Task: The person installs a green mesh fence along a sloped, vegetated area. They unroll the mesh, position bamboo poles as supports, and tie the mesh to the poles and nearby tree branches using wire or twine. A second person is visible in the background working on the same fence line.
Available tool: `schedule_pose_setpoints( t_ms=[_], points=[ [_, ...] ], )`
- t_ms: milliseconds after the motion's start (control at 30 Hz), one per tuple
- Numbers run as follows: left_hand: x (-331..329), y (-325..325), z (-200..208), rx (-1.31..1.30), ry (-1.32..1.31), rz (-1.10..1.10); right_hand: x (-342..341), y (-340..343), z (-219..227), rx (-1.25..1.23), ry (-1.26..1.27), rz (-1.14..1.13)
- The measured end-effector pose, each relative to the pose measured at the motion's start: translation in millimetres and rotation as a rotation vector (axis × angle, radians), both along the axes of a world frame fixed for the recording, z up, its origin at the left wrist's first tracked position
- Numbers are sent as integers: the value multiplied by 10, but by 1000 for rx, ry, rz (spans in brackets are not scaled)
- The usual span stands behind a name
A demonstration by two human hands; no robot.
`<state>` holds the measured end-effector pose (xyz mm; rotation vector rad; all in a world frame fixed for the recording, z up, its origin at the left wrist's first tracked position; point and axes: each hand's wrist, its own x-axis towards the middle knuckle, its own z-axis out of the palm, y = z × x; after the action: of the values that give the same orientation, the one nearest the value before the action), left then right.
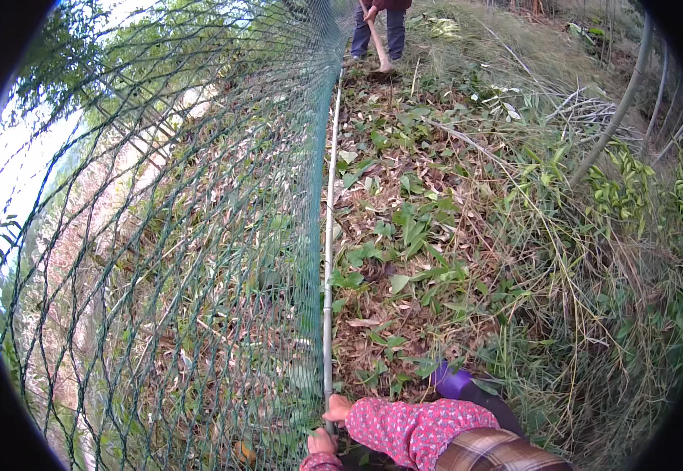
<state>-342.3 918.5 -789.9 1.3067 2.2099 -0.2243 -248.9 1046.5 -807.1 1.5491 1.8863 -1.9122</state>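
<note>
A long, pale, jointed pole, bamboo by its look (329, 235), runs up the slope along the edge of a green knotted mesh net (310, 267); whether it is threaded through the mesh cannot be told. At the pole's near end, the right hand (339, 409), in a pink patterned sleeve (392, 426), has its fingers curled and clamped on it. The left hand (321, 442) is just below, by the net and the pole's lower tip; its fingers are bent, but I cannot tell what they close on.

The net could snag or twist, I judge, if its loose strands catch on the pole's joints or tip. The pole could roll out of line if the grip slackens, since the leaf litter (435, 314) beneath is uneven. A foot could slip on that litter too.

Counted: one pole, one net, two hands of the wearer, one purple boot (453, 380) right of the pole's near end, and, by its far end, one co-worker in dark trousers (395, 33) with one wooden-handled digging tool (377, 39); the leaves are too many to count
</note>
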Motion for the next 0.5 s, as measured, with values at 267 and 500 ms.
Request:
schedule_pose_setpoints(
  t_ms=[267,500],
  points=[
    [52,39,42,-7,13,4,-6,7,-30,-82,-62,-11],
    [67,68,49,-51,-17,48,-9,-1,-98,-140,-69,-22]
  ],
)
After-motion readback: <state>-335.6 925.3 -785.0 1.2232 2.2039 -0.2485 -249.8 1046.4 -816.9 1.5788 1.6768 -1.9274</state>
